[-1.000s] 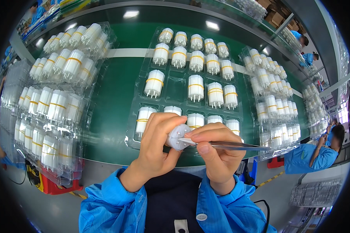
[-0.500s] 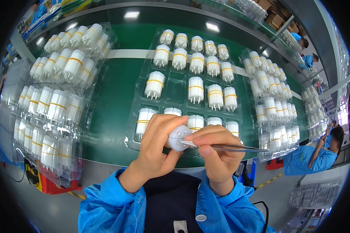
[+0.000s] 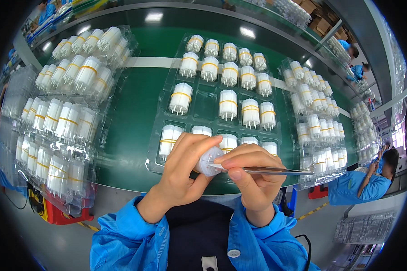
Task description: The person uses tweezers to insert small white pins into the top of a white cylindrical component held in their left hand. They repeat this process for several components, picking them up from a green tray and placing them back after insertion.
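Observation:
My left hand (image 3: 180,169) is closed round a white cylindrical part (image 3: 208,161), its round end face turned toward me. In my right hand (image 3: 253,174) a pair of metal tweezers (image 3: 276,171) is pinched, the tips resting at that end face. What the tips touch is too small to make out. Just beyond my hands lies a clear plastic tray (image 3: 156,158) with rows of white cylinders that have metal pins and yellow bands, such as this cylinder (image 3: 181,99). One pocket (image 3: 203,106) in the third row holds no cylinder.
Stacked clear trays of similar cylinders (image 3: 68,119) stand on the left of the green table (image 3: 131,126). More stacked trays (image 3: 321,131) stand on the right. A co-worker in blue (image 3: 362,183) is at the far right. A red crate (image 3: 65,212) is below the table at left.
The tweezers and my right fingers have shifted very slightly at the cylinder's end face. My left hand has turned the cylinder a little; its grip is unchanged.

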